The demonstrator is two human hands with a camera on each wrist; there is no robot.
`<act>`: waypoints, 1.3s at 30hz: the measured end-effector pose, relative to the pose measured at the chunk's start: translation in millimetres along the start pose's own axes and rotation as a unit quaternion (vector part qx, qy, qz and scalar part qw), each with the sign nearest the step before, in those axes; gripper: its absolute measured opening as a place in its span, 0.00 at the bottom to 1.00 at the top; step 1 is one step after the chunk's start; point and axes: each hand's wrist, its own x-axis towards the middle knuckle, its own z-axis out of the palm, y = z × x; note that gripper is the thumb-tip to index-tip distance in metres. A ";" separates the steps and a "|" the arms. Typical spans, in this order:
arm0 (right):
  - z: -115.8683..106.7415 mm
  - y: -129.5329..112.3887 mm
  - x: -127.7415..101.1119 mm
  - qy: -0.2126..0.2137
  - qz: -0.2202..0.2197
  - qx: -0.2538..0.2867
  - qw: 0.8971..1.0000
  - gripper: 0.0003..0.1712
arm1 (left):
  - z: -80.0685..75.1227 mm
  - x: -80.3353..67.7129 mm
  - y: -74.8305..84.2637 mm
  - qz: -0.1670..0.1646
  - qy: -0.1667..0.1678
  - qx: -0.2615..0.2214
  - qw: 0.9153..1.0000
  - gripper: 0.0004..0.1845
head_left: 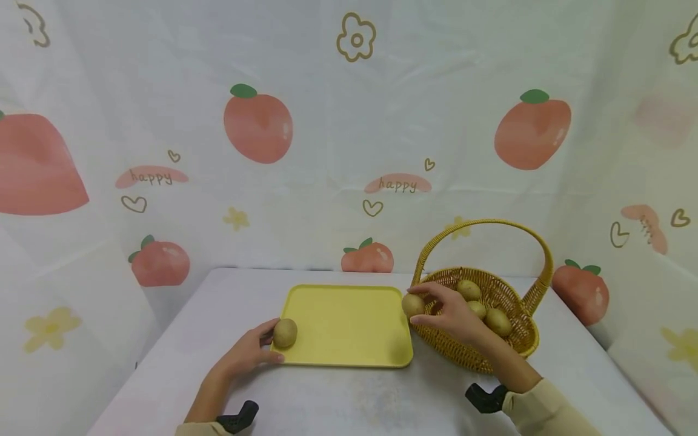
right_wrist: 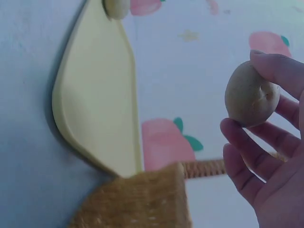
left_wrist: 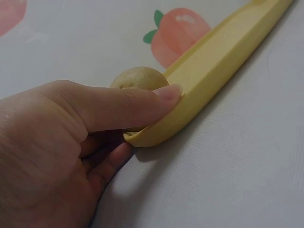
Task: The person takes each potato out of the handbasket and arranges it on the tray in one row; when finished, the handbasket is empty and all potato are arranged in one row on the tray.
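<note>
In the head view, my left hand point(head_left: 248, 351) is curled round a potato point(head_left: 285, 333) at the near left corner of the yellow tray point(head_left: 349, 327). The left wrist view shows the thumb point(left_wrist: 137, 105) crossing in front of this potato, its tip over the tray's rim; the fingers behind are partly hidden. My right hand point(head_left: 449, 312) pinches another potato point(right_wrist: 251, 94) between thumb and fingertips. That hand is raised in front of the wicker basket point(head_left: 531, 348), near the tray's right edge. Inside the basket lie more potatoes point(head_left: 498, 322).
The basket's tall arched handle point(head_left: 485, 223) rises at its back and right side. Tray and basket stand close together on a white-covered table point(head_left: 338, 399). A white curtain with printed fruit point(head_left: 259, 127) hangs behind and at both sides.
</note>
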 end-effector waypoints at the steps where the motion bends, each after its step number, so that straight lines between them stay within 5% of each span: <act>1: 3.5 0.1 1.5 -0.003 -0.007 0.001 1.000 0.27 | 0.0 0.3 0.3 0.001 0.000 0.000 1.000 0.52; 9: 38.1 1.0 12.4 -0.033 -0.031 0.005 0.999 0.26 | 0.8 0.1 0.3 -0.002 0.003 -0.002 1.000 0.51; 20: 108.0 15.4 25.6 -0.097 0.029 0.040 0.994 0.26 | 3.5 0.0 -0.8 -0.012 0.008 -0.005 1.000 0.51; 29: 152.3 11.3 47.5 -0.150 0.062 0.004 0.987 0.27 | 2.1 0.0 0.6 -0.012 0.005 -0.003 1.000 0.51; 39: 188.3 -2.7 66.4 -0.138 0.080 0.013 0.987 0.28 | 0.8 0.2 -1.5 0.000 0.000 -0.007 1.000 0.52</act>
